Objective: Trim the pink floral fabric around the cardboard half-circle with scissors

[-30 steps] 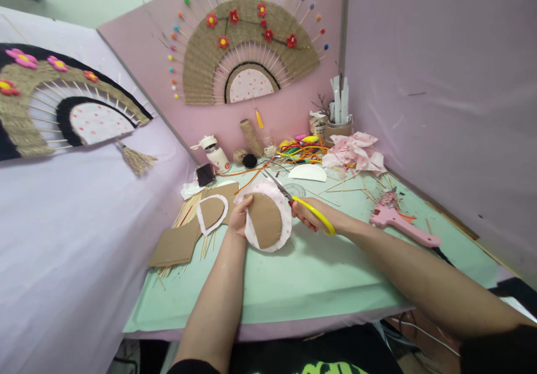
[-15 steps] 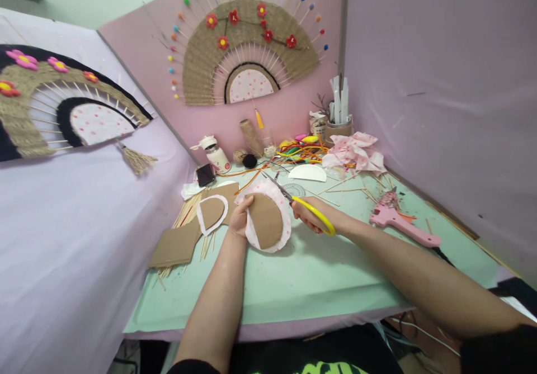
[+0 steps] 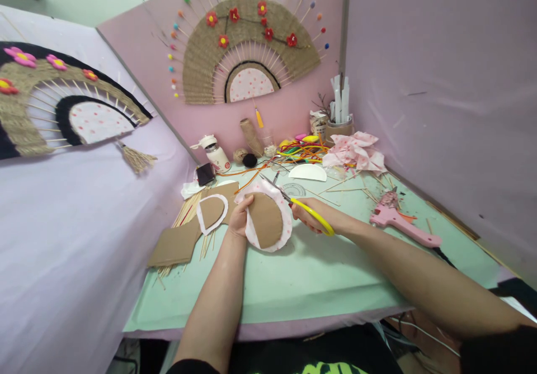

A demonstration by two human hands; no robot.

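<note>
Pinched in my left hand point(image 3: 240, 216) is a half-round piece of brown cardboard point(image 3: 265, 221), backed by pink-dotted white fabric point(image 3: 286, 226) that sticks out around its curved edge. My right hand point(image 3: 308, 215) is closed on yellow-handled scissors point(image 3: 312, 213), whose blades lie at the fabric's upper right edge, pointing up and left. Whether the blades are in the fabric I cannot tell. Left of my left hand, a similar cardboard half-round with a white fabric border point(image 3: 212, 213) rests on brown cardboard sheets point(image 3: 174, 246) and thin wooden sticks.
A pink glue gun point(image 3: 398, 223) lies at the right. Along the back are a white bottle point(image 3: 217, 156), twine rolls point(image 3: 250, 137), coloured pipe cleaners point(image 3: 297, 149), crumpled dotted fabric point(image 3: 356, 153) and a white half-disc point(image 3: 308, 172). A fan point(image 3: 251, 27) with red flowers hangs on the back panel.
The scissors have shifted very slightly left and down at the fabric's edge. Both hands keep their hold, and the cardboard piece stays almost where it was.
</note>
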